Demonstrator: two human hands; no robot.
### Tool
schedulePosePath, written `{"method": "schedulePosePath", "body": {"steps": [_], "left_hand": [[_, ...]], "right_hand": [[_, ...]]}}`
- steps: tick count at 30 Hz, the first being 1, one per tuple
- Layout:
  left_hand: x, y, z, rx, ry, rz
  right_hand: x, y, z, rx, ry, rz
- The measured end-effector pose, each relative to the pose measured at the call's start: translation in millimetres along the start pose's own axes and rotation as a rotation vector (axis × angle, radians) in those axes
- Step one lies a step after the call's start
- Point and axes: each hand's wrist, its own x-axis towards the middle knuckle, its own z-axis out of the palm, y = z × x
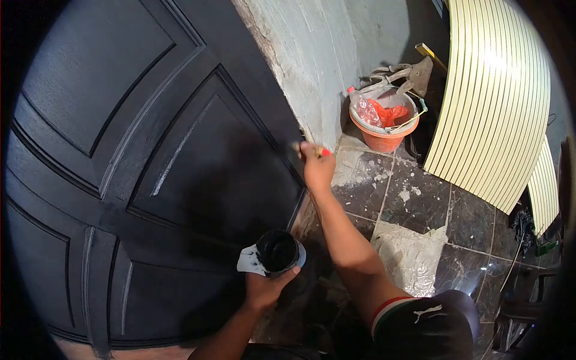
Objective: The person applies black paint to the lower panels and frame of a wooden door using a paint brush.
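A dark panelled door (180,216) fills the left side of the view, with pale unpainted-looking streaks along some mouldings. My right hand (318,171) is closed round a paintbrush (324,152) whose handle has a red end. The brush's other end is blurred and overlaps the door's right edge. Lower down, my left hand (266,291) grips a paint cup (278,252) from below, its inside coated with black paint. A white flap smeared with black sticks out at the cup's left. The cup is held upright in front of the door's lower panels.
Against the grey wall (321,54) stands an orange bucket (384,141) with a plastic bottle and red plastic inside. Ribbed cream panels (492,102) lean at the right. A whitish sack (411,255) lies on the dark, splattered tiles (468,225), and a dark chair (522,312) is at lower right.
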Motion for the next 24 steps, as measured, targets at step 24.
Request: {"method": "schedulePosePath", "body": {"steps": [24], "left_hand": [[8.7, -2.3, 7.0, -0.001, 0.019, 0.055]], "right_hand": [[76.1, 15.4, -23.9, 0.536, -0.004, 0.271]]}}
